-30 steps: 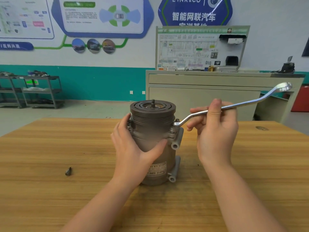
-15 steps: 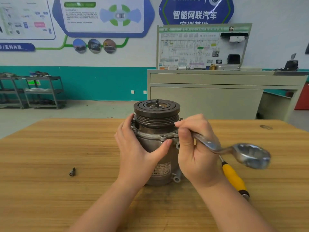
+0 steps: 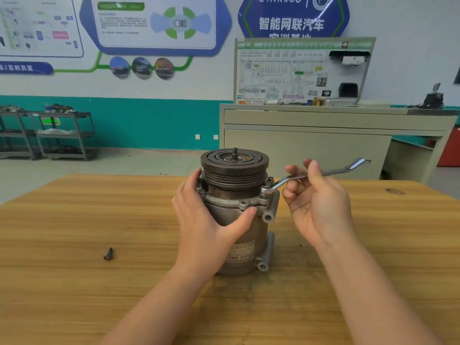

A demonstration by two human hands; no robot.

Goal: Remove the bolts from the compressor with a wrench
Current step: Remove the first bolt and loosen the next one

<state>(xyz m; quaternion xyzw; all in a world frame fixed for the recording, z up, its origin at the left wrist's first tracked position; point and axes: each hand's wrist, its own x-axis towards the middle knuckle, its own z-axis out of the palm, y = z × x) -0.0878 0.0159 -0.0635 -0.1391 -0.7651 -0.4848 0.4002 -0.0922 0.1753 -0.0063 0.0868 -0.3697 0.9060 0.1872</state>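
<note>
Head view: compressor [image 3: 239, 220] stands upright mid-way across the wooden table [image 3: 74, 220], pulley end up; left hand [image 3: 206, 225] wraps its body, thumb on the front under the flange, fingers round the far left side. Wrench [image 3: 321, 173] has its ring end seated on a bolt [image 3: 265, 189] at the flange's right side, handle running off right; right hand [image 3: 316, 202] pinches the shank lightly between thumb and fingers, palm toward the camera. One loose bolt [image 3: 108, 253] lies on the table well left of the compressor.
</note>
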